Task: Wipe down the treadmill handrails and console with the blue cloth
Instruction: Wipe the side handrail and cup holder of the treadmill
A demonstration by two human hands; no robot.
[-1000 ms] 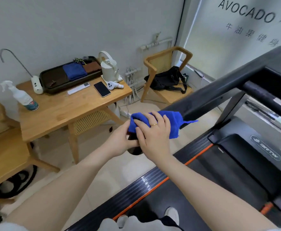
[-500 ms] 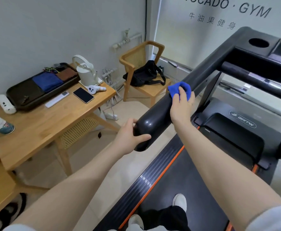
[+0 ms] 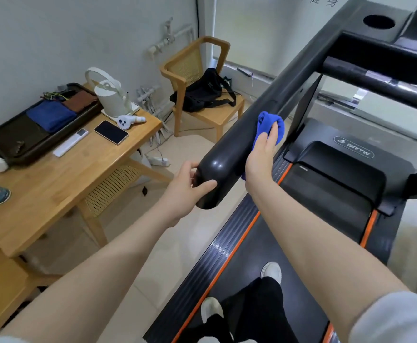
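Observation:
The black left handrail [image 3: 229, 149] of the treadmill runs from its rounded near end up to the console [image 3: 385, 28] at top right. My left hand [image 3: 186, 191] grips the rail's rounded end. My right hand [image 3: 262, 154] presses the bunched blue cloth [image 3: 268, 123] against the rail's right side, a little further along. Part of the cloth is hidden under my palm. A black crossbar [image 3: 380, 80] spans below the console.
A wooden table [image 3: 54, 179] on the left holds a black tray with folded cloths [image 3: 51, 118], a white kettle [image 3: 111, 97], a phone [image 3: 111, 132] and a remote. A chair with a black bag [image 3: 202, 92] stands beyond. My feet are on the treadmill belt [image 3: 289, 231].
My right hand slid the cloth from the rail's end further up the rail, then slightly back towards me. My left hand stayed gripping the rail's end. The view turned right.

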